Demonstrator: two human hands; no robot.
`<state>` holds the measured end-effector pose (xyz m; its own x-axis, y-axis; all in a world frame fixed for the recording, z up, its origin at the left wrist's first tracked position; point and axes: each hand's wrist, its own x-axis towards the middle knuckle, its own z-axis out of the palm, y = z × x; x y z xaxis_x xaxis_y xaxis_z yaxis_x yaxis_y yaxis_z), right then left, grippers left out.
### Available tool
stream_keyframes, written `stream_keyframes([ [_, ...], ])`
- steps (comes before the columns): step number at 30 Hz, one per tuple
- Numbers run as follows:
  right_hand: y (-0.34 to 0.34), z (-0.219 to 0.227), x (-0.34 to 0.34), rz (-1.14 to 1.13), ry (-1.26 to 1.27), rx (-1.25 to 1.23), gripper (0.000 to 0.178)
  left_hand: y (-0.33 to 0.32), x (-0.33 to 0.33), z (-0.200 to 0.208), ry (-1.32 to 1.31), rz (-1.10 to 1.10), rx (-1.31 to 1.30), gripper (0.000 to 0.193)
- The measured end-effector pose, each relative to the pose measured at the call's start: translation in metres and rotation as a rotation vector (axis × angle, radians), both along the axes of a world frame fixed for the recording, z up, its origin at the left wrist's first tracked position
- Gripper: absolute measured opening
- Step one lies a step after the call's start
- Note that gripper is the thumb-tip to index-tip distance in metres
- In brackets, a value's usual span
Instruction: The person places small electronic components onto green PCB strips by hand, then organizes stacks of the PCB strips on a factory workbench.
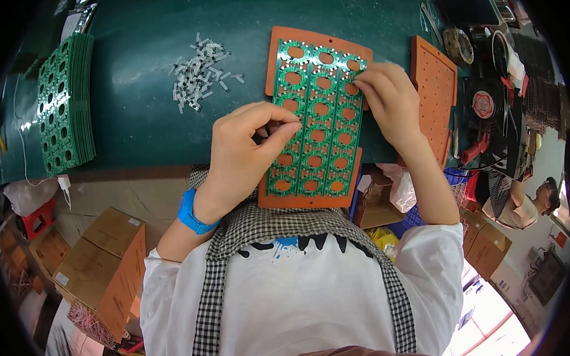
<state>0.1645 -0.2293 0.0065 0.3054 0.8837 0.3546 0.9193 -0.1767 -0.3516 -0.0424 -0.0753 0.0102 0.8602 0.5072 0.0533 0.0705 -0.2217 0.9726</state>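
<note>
A green circuit board panel [308, 136] with rows of round cut-outs lies on an orange fixture plate [292, 201] in front of me. My left hand [249, 138] is over the panel's left side, thumb and forefinger pinched together; whatever is between them is too small to make out. At the upper right edge of the panel, my right hand [392, 99] has its fingers bent and pressed together, and their tips hide anything they hold. Left of the plate, a loose pile of small clear-and-white strip-like parts [200, 74] rests on the green tabletop [136, 64].
A tall stack of similar green panels [69, 104] stands at the left. Another orange plate [434, 91] lies to the right, beside a tape roll [458, 46] and a black device [483, 105]. Cardboard boxes [99, 247] sit below left. Another person [527, 204] is at far right.
</note>
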Motion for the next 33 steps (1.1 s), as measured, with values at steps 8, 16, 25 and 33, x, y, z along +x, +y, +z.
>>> stream_keyframes([
  [8, -0.007, 0.014, -0.024, -0.007, -0.254, -0.053, 0.033, -0.009, 0.001, 0.004, 0.031, -0.023, -0.166, 0.013],
  [16, -0.009, 0.030, -0.059, 0.249, 0.251, 0.086, 0.027, -0.015, 0.005, 0.017, 0.061, -0.186, -0.046, 0.011],
  [25, -0.012, 0.018, -0.021, -0.027, 0.389, -0.094, 0.007, 0.051, 0.011, -0.015, 0.199, 0.233, 0.850, 0.014],
  [33, -0.010, 0.015, -0.019, 0.025, 0.358, -0.122, 0.008, 0.053, 0.013, -0.022, 0.093, 0.222, 0.808, 0.008],
])
